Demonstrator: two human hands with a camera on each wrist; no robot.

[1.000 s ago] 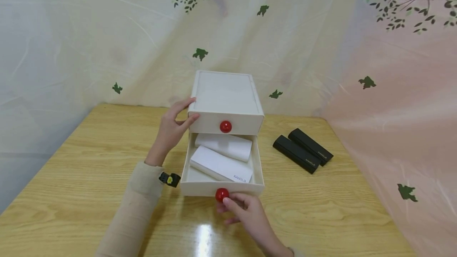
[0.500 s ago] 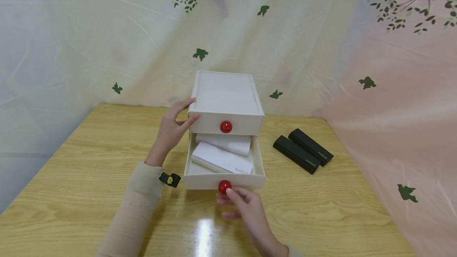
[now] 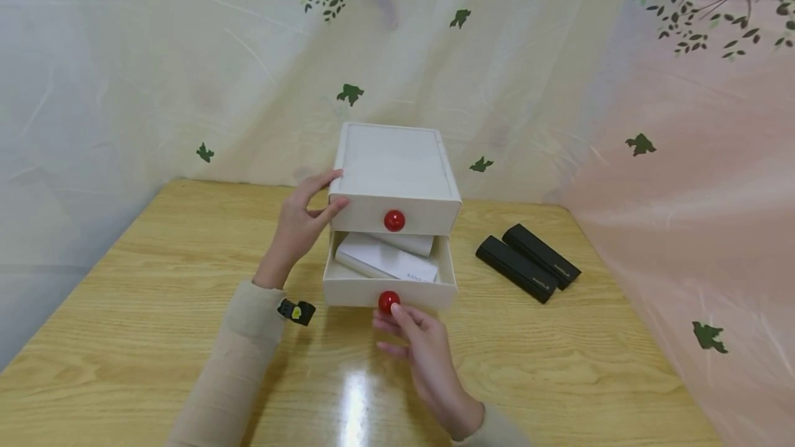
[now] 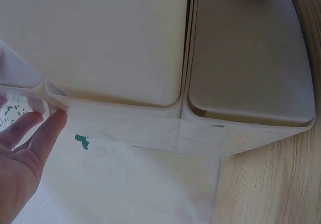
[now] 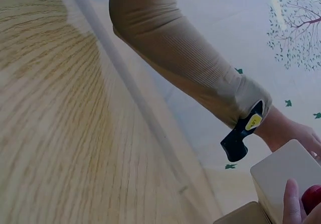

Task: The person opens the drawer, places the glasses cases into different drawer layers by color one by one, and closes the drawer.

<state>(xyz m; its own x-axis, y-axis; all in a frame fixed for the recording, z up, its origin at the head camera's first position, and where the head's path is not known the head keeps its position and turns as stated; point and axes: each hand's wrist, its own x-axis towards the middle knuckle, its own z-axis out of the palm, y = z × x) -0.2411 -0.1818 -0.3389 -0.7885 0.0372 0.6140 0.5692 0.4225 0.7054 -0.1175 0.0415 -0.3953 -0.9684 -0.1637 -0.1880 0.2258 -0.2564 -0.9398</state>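
Observation:
A white two-drawer box [image 3: 394,161] stands on the table, its lower drawer [image 3: 350,292] partly pulled out. My right hand [image 3: 431,364] pinches that drawer's round red knob [image 3: 388,301] between thumb and fingers. Inside the drawer lie two long white cases, the front one [image 3: 385,257] bearing lettering and overlapping the rear one [image 3: 413,242]. My left hand [image 3: 301,223] rests against the box's upper left front corner, thumb on the front and fingers along the top edge. In the left wrist view, its fingertips [image 4: 59,118] touch the box's rim. The upper drawer, with its red knob [image 3: 394,220], is closed.
Two long black cases, a nearer one [image 3: 517,269] and a farther one [image 3: 540,254], lie side by side on the wooden table [image 3: 155,323] right of the box. A leaf-patterned cloth [image 3: 261,74] hangs behind the table and along its right side.
My right hand has pushed the lower drawer inward by its knob, and the white cases have gone farther under the upper drawer. My left hand has stayed at the corner.

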